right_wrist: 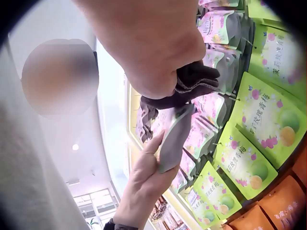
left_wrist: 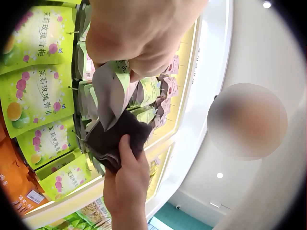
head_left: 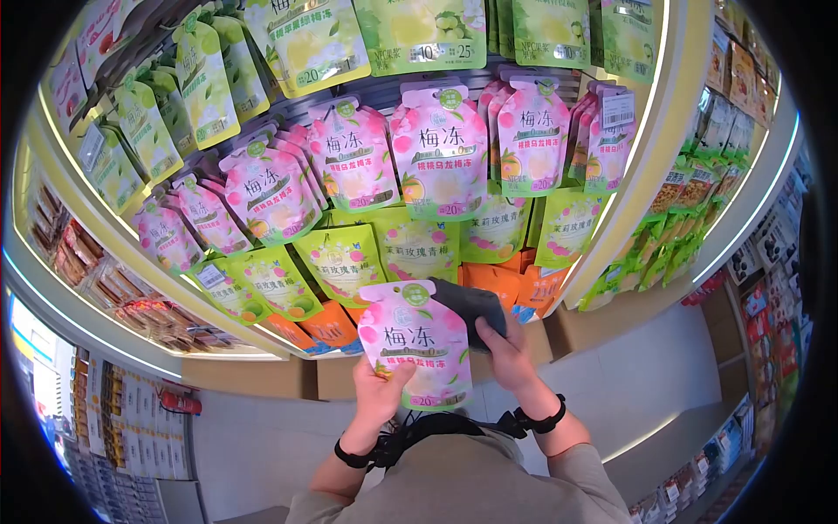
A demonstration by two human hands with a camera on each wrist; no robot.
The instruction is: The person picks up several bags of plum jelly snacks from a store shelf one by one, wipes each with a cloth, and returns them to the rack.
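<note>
My left hand (head_left: 380, 389) grips the lower left edge of a pink and white pouch (head_left: 417, 349), thumb on its printed front. In my right hand (head_left: 506, 354) is a dark grey cloth (head_left: 476, 310), bunched and held against the pouch's upper right edge. The left wrist view has the pouch's silvery side (left_wrist: 110, 93) beside the dark cloth (left_wrist: 120, 139), with the right hand's (left_wrist: 127, 184) thumb over the cloth. In the right wrist view, the left hand (right_wrist: 148, 177) pinches the pouch (right_wrist: 175, 143) below the cloth (right_wrist: 192, 84).
Pink pouches (head_left: 439, 153) hang in a row on the rack, with green pouches (head_left: 340, 262) below and orange packs (head_left: 332, 325) lower still. Cardboard boxes (head_left: 249, 375) stand under the shelf. Side shelves with packets curve round at left and right, and a red extinguisher (head_left: 180, 402) is at the left.
</note>
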